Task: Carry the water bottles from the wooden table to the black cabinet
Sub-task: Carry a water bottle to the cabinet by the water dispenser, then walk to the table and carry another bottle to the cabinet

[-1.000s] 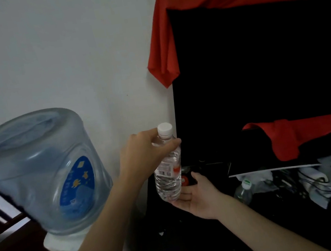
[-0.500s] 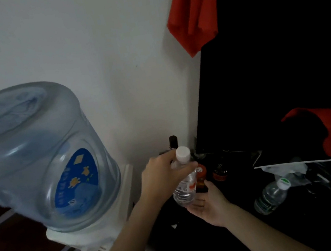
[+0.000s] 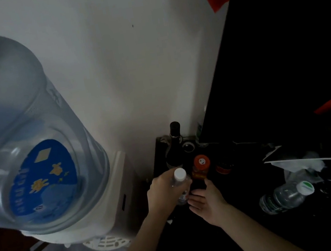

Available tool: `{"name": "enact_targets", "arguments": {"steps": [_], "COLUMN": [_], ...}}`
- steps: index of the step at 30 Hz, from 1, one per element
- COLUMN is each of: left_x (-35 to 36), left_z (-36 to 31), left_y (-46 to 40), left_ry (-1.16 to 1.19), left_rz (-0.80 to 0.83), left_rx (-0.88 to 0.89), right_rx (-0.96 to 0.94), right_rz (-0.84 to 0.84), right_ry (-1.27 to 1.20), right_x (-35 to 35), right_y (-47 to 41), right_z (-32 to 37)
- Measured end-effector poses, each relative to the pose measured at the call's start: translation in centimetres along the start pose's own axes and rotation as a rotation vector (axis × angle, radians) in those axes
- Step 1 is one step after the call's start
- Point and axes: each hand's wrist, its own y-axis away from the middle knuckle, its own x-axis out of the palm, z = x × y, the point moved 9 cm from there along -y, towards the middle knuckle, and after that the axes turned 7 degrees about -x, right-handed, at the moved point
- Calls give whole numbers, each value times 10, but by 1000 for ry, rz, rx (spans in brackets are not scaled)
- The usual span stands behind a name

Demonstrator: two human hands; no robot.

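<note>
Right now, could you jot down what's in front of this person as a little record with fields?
left hand: gripping the white-capped water bottle near its neck
right hand: open, palm up beside the bottle's base
setting: black cabinet top
neighbours: dark wine bottle, orange-capped bottle
lying on its side: green-capped bottle
left of cabinet: water dispenser jug

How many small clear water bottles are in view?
2. One water bottle is upright in the left hand; another bottle lies on its side on the black cabinet. The clutter may hide more.
</note>
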Motion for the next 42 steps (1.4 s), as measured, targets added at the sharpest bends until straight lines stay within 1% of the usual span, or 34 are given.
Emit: {"name": "enact_targets", "arguments": {"steps": [6,10,14,18,20,23,26,28,31,37,40,42], "left_x": [11,13,16,17,20,20,4,-12,-43,-91,-107,-115], "left_z": [17,14,9,8,4,0,2,-6,-32,-107,-136,-149], "left_y": [-11,-16,-15,-15,-14,-10,-4,-1,4,24,37,49], "left_ry": [40,12,-19,-28,-95,-300,-471,-495,-464,-497,-564,-644], "left_rz": [-17,-20,22,82,126,216,214,176,97,-45,-100,-137], "left_rx": [-74,-76,-68,-106,-104,-107,-161,-147,-87,83,150,162], "right_rx": [34,37,25,-2,-18,-63,-127,-191,-358,-665,-875,-950], "right_rz": [-2,7,29,26,29,35,29,34,36,-22,-76,-97], "right_ry": [-23,-23,-23,-20,-32,-33,11,110,353,683,985,1087], "right_x": [-4,-4,-1,-1,-1,3,8,11,18,17,19,17], "right_y": [-13,-19,-19,-13,-5,13,38,56,88,156,195,216], "right_z": [-2,-3,0,7,15,33,55,70,94,136,160,171]}}
